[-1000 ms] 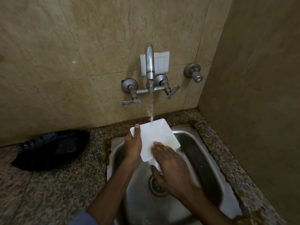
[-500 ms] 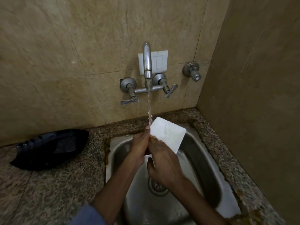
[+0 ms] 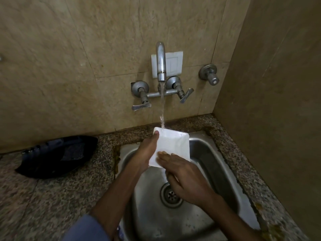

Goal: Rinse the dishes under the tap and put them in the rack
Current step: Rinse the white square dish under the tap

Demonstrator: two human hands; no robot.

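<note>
Head view: your left hand (image 3: 145, 154) grips the white square plate (image 3: 172, 144) by its left edge above the stainless steel sink (image 3: 211, 153), under water from the chrome tap (image 3: 160, 61); your right hand (image 3: 185, 176) presses flat fingers on it.

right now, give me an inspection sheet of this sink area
surface: speckled granite counter, stained along the edge of the steel sink
job's things: white square plate held under running water from the tap; rack not in view
clutter: dark bag-like object on the counter, left of the sink
hands: left hand grips the plate's left edge; right hand lays its fingers flat on the plate's face
cables: nothing seen
surroundings: tiled wall, white switch plate behind the tap, second valve to its right
</note>
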